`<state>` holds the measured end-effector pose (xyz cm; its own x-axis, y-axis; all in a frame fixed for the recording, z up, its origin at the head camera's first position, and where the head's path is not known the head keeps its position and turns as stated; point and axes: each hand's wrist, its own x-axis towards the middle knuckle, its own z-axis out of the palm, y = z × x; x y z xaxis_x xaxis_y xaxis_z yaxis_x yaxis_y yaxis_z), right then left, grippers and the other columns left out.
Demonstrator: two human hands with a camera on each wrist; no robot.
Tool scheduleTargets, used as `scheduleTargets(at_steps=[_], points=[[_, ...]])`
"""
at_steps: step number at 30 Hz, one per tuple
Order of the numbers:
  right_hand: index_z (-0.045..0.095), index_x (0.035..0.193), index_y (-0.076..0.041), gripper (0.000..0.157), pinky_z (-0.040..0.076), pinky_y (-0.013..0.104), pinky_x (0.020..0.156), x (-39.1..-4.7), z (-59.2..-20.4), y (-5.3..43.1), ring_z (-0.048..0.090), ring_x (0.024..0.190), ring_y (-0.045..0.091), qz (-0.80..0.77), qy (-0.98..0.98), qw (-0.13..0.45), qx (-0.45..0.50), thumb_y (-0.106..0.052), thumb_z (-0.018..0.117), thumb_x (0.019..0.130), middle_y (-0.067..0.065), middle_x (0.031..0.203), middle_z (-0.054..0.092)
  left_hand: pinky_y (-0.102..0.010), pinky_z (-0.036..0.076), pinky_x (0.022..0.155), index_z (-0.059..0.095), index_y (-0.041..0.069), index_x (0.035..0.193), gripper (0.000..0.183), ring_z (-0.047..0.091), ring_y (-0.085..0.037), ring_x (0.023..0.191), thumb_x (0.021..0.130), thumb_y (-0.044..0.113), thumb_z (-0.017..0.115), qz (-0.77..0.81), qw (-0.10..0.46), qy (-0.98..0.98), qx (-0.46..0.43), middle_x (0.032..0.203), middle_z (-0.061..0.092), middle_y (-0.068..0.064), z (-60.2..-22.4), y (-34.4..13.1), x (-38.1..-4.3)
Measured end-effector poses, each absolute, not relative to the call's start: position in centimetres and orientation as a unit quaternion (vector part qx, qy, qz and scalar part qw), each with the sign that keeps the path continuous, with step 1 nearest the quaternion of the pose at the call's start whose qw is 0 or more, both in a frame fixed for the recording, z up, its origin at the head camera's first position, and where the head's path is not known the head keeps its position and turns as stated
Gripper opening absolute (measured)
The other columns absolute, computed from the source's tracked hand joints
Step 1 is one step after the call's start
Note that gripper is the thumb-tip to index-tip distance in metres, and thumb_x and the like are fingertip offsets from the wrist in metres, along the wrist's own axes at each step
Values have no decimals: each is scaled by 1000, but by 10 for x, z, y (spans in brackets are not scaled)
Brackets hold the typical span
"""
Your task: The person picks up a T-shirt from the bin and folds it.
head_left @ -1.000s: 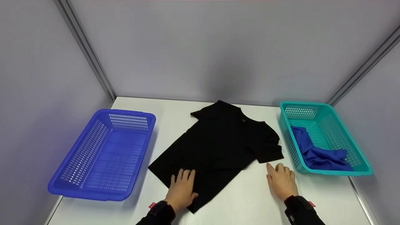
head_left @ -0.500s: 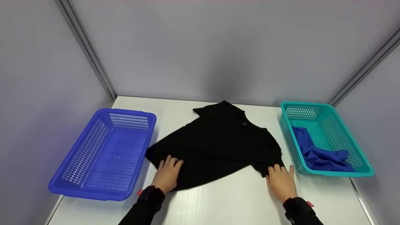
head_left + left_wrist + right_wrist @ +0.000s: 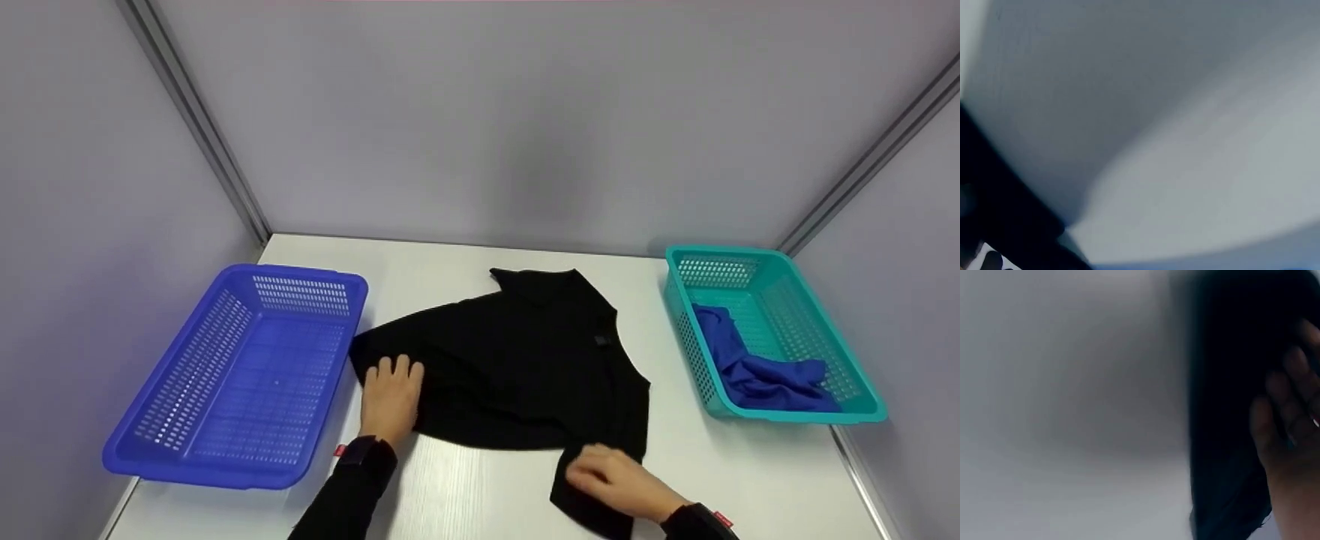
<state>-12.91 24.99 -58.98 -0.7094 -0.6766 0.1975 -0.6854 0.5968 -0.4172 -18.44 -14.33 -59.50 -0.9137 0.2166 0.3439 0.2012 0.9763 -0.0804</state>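
A black T-shirt (image 3: 517, 360) lies askew on the white table, its neckline facing right and its hem end by the blue basket. My left hand (image 3: 391, 401) rests on the hem end, fingers stretched over the cloth. Over the near sleeve, which points toward me, is my right hand (image 3: 619, 480), its fingers bent in the head view. In the right wrist view, the fingers of my right hand (image 3: 1292, 410) are loosely extended against the black cloth, with no fold pinched between them. The left wrist view shows blurred pale surface and a dark cuff (image 3: 1010, 208); the left hand's fingers are hidden there.
A blue plastic basket (image 3: 319, 427) stands at the left, close to the shirt's hem. At the right a teal basket (image 3: 832, 337) contains a crumpled blue cloth (image 3: 772, 375). Grey panels (image 3: 480, 135) wall the table (image 3: 480, 491) at the back and sides.
The T-shirt has turned clockwise, its neckline now facing right. My right hand has come left and nearer with the near sleeve; my left hand has shifted left and slightly away over the hem.
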Motion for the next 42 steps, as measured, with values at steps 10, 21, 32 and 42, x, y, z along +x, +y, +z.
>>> scheduleTargets(at_steps=[10,21,32,42], points=[[41,149,-20,61,27,64,110,-172,-595,264,26,142,49,122,-961,-30,246,-34,62,94,13,157,34,-36,49,60,57,9,101,31,54,-27,78,73,-3,63,-21,259,-946,-193,93,57,-8,-593,-155,-136],[49,140,-1,66,44,74,76,-159,-597,254,51,104,67,-14,-999,40,20,-50,53,95,46,125,48,-43,57,70,47,11,103,28,66,-32,97,82,-6,55,-173,58,-974,-137,120,64,-7,-588,-104,-111],[54,135,-9,62,31,67,102,-154,-600,264,45,128,45,56,-968,143,199,-41,73,84,19,137,52,-56,42,103,55,3,111,39,54,-49,119,76,-14,58,-97,106,-983,-115,127,63,-19,-587,-168,-138],[59,110,-24,40,35,32,70,-104,-611,303,44,93,14,16,-901,67,428,-50,71,82,-5,102,48,-44,49,86,56,8,104,51,54,-32,99,59,1,80,-39,129,-976,-171,100,60,-10,-567,-173,-104]])
